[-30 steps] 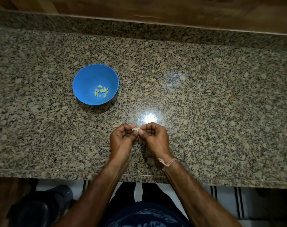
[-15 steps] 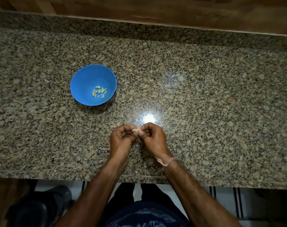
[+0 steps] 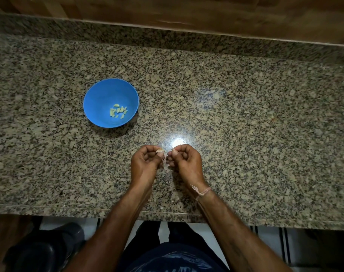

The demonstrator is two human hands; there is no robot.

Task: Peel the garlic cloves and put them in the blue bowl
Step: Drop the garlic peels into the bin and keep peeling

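Note:
My left hand point(image 3: 145, 163) pinches a small garlic clove point(image 3: 159, 151) at its fingertips, low over the granite counter point(image 3: 245, 124). Just to its right, my right hand point(image 3: 187, 161) has its fingers curled and pinches a thin strip of garlic skin point(image 3: 164, 162) that hangs down between the two hands. The blue bowl point(image 3: 100, 99) stands on the counter up and to the left of my hands, with several peeled cloves point(image 3: 118, 110) lying in its bottom.
The counter's front edge point(image 3: 69, 210) runs just below my wrists. A wooden wall point(image 3: 187, 10) rises behind the counter's raised back strip. A dark rounded object point(image 3: 45, 250) sits on the floor at lower left.
My hands have drawn slightly apart, and a strip of skin now hangs between them. The bowl has not moved on the counter.

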